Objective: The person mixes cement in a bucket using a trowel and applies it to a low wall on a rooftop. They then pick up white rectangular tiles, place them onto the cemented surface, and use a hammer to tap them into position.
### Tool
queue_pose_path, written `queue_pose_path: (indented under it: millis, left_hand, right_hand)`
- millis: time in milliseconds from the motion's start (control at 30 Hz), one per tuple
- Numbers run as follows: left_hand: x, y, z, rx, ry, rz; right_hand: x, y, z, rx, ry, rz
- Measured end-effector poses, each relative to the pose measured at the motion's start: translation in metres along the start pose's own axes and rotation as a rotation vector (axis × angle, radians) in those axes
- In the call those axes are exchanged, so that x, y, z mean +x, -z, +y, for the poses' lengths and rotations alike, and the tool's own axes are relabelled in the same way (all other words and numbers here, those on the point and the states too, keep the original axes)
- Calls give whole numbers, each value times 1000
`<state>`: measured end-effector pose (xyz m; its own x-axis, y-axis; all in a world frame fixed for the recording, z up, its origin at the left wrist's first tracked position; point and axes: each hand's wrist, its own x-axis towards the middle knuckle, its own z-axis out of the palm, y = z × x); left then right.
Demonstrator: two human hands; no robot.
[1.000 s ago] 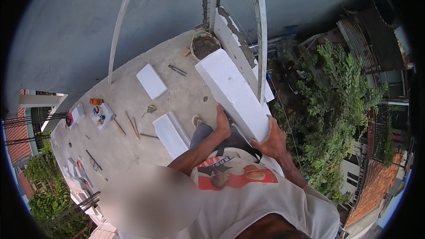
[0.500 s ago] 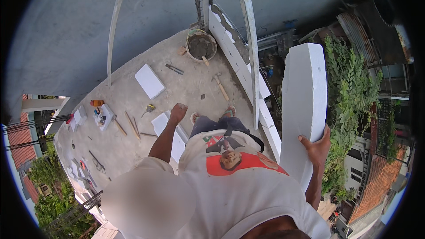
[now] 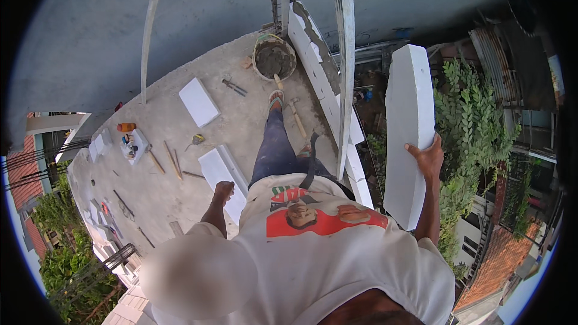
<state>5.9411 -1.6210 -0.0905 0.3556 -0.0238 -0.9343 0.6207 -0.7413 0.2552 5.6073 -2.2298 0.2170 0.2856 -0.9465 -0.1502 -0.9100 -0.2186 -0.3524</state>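
Observation:
My right hand (image 3: 425, 155) grips a long white lightweight concrete block (image 3: 409, 138) on its outer side, thumb over the near face and fingers around the edge. The block hangs upright at my right, out beside the low wall of white blocks (image 3: 316, 63). My left hand (image 3: 224, 190) is closed in a loose fist with nothing seen in it. Below it, white blocks (image 3: 212, 167) lie on the concrete floor. Wet grey mortar fills the bucket (image 3: 274, 58) near the wall's far end, a wooden handle sticking out over its rim.
A hammer (image 3: 298, 118) lies beside the wall. Pliers (image 3: 234, 87), another white block (image 3: 199, 102), a tape measure (image 3: 197, 139) and wooden sticks (image 3: 173, 160) are spread over the floor. A slanting pole (image 3: 346, 78) stands by the wall. Beyond the wall is a drop with green plants (image 3: 466, 108).
One foot has stepped forward toward the bucket. The block in my right hand has shifted slightly forward and left; my left hand has swung back and left.

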Motion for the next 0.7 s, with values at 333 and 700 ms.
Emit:
queue_pose_path:
  millis: [333,700]
  left_hand:
    - [26,45,34,-128,-27,-27]
    - [-14,50,71,-158,182,93]
  right_hand:
    - [176,-95,-125,-23,126,-150]
    - [343,-244,-183,88,404,-252]
